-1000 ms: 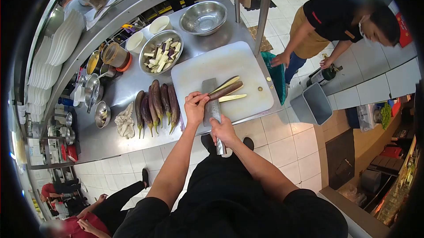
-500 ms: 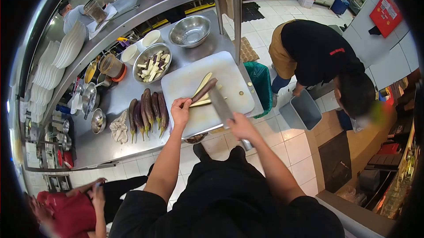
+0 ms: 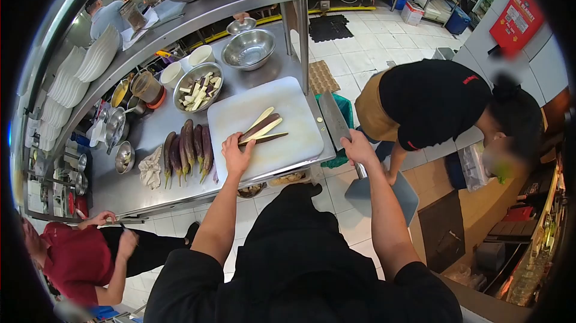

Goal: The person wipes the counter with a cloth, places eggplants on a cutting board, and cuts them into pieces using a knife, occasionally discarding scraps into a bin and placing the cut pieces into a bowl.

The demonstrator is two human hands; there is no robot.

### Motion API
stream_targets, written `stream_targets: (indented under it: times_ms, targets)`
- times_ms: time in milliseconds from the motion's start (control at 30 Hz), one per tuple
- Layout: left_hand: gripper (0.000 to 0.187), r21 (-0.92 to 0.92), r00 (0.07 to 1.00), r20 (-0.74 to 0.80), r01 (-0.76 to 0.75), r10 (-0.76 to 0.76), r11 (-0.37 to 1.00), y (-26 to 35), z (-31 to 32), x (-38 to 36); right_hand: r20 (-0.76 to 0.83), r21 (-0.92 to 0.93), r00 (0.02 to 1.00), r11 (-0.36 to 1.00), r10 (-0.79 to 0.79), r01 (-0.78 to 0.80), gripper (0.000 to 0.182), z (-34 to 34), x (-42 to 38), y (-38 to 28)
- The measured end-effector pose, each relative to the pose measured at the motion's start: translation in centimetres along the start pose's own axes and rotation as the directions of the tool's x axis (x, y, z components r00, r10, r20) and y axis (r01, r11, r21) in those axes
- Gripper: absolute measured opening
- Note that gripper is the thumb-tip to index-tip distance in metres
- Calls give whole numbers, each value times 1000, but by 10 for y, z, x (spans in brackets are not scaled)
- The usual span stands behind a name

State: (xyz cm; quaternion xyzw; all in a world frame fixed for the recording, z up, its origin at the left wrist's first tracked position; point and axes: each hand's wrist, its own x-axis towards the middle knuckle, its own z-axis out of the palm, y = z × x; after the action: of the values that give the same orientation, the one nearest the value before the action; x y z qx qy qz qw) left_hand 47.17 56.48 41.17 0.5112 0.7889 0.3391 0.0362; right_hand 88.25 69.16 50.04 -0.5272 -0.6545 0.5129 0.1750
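My left hand (image 3: 236, 154) rests on the white cutting board (image 3: 282, 149) and holds the near end of the long eggplant strips (image 3: 261, 129) lying there. My right hand (image 3: 359, 146) grips the handle of a broad cleaver (image 3: 333, 119), held off the board's right edge with the blade pointing away. Several whole purple eggplants (image 3: 187, 150) lie side by side on the steel counter left of the board. A steel bowl of cut eggplant pieces (image 3: 198, 87) stands behind them.
An empty steel bowl (image 3: 248, 49) sits at the back, a post (image 3: 302, 29) rises beside the board, a cloth (image 3: 150, 167) lies left of the eggplants. A person in black (image 3: 432, 104) bends at the right over a grey bin (image 3: 393, 194). Another person in red (image 3: 78, 254) crouches lower left.
My right hand has swung the cleaver off the eggplant to the right, past the board's edge. The left hand stays on the strips. The person in black moved closer.
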Motion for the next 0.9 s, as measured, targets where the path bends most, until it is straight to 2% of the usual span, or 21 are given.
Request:
stream_targets:
  times_ms: [33,100,300,367,400,433,500,567,633,667,700,733,800,833,900]
  targets:
    - [62,43,1000,19,0,0,999,2,0,-2,-3,-6,1000,1000,-1,1,26,1,-1,4]
    - [62,61,1000,8,-1,1,998,5,1,-4,92,72,995,997,34,-40,26,4,-3,15]
    - [64,119,999,27,15,-18,993,9,0,-1,122,75,992,997,-10,0,22,18,29,48]
    - [64,101,999,52,2,-7,995,10,-2,-2,-39,55,999,998,-22,24,24,22,36,46]
    - [64,94,996,80,19,-26,995,10,-3,-2,-107,-18,994,999,-28,26,23,21,38,45]
    - [64,97,997,68,24,-31,995,12,-4,-2,-101,-21,994,999,-39,37,23,21,37,38]
    - [63,122,995,95,25,-37,992,13,-5,-1,-191,-67,977,994,-94,83,23,25,33,23]
    - [67,175,993,119,-2,-19,985,14,-9,11,-172,-95,981,993,-86,70,24,36,24,2]
    - [71,73,944,268,-218,192,973,31,-20,27,-218,-324,907,903,-361,281,27,58,16,-8]
    - [71,69,946,269,-208,182,976,34,-16,37,-182,-345,936,911,-303,227,25,72,14,-17]
    - [68,63,903,367,-265,225,962,37,-14,49,-174,-351,937,908,-303,229,25,82,14,-28]
    - [66,52,848,459,-323,264,945,39,-13,59,-96,-422,967,889,-236,175,23,90,14,-39]
    - [61,11,841,493,-261,221,965,41,-7,76,27,-564,995,820,-95,94,23,103,24,-49]
    - [56,-25,826,531,-206,188,978,39,-5,84,28,-567,995,818,-100,98,23,109,24,-57]
    - [51,-68,821,516,-244,243,967,35,-6,90,-27,-584,997,811,-75,46,25,118,18,-78]
